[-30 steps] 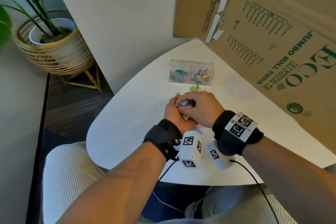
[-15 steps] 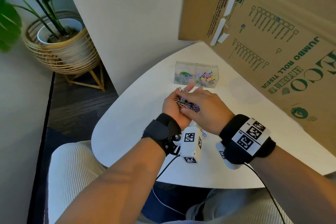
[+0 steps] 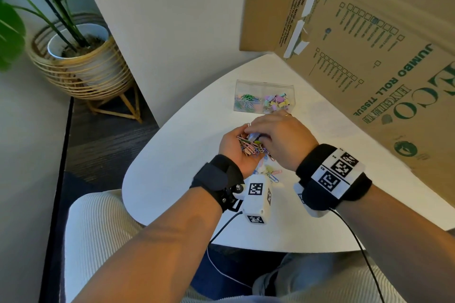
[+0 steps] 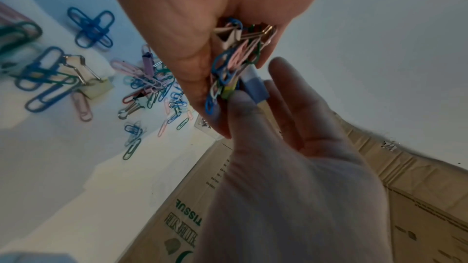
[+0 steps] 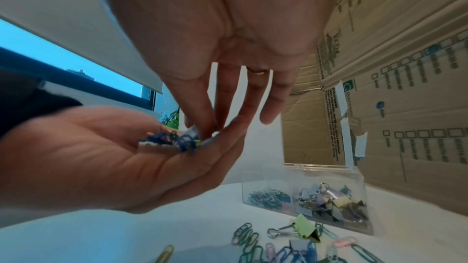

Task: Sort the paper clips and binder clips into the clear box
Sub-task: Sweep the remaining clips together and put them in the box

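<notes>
My left hand [image 3: 230,155] lies palm up above the white table [image 3: 177,162], loosely cupped and carrying a heap of coloured paper clips [image 3: 247,147] mixed with binder clips. My right hand [image 3: 278,138] reaches into that heap from above. Its thumb and forefinger pinch a blue binder clip [image 4: 255,85]; the other fingers are spread straight. The clear box [image 3: 264,97] stands just beyond the hands. Its left compartment holds paper clips [image 5: 268,197] and its right compartment holds binder clips [image 5: 331,203]. More loose clips [image 3: 269,173] lie on the table under the hands, among them a green binder clip [image 5: 303,227].
A big cardboard carton [image 3: 369,61] leans along the table's right and far side, close behind the clear box. A potted plant [image 3: 81,56] in a wicker stand is on the floor to the left. The table's rounded near edge runs just behind my wrists.
Both hands rose from the pile on the table. My left palm turned up with a heap of clips in it, and my right fingers now pinch a blue binder clip from that heap.
</notes>
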Demonstrator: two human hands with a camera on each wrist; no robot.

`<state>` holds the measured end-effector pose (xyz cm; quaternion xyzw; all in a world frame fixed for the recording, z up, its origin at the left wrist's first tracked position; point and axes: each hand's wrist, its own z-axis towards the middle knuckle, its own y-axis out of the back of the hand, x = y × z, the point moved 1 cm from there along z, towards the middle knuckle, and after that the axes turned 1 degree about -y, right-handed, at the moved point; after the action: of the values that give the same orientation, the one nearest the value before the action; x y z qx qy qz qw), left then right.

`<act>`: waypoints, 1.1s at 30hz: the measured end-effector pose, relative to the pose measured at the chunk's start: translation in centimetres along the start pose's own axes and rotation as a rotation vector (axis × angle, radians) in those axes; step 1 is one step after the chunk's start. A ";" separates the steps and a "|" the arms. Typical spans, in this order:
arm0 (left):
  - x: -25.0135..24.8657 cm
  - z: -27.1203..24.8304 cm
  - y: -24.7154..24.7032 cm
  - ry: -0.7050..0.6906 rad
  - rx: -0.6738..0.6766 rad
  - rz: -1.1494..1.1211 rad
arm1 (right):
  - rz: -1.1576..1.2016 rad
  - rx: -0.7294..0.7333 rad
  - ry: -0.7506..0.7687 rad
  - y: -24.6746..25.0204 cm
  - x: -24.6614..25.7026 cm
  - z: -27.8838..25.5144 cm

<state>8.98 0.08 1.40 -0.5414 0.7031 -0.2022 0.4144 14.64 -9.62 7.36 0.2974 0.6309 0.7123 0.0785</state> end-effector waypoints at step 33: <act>-0.1 -0.7 1.2 0.050 -0.086 -0.092 | 1.098 -0.546 -0.869 0.6 -8.0 5.6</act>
<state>7.76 0.49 0.99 -0.5854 0.6956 -0.2040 0.3632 24.18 -8.86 5.48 0.7937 0.1052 0.5986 0.0250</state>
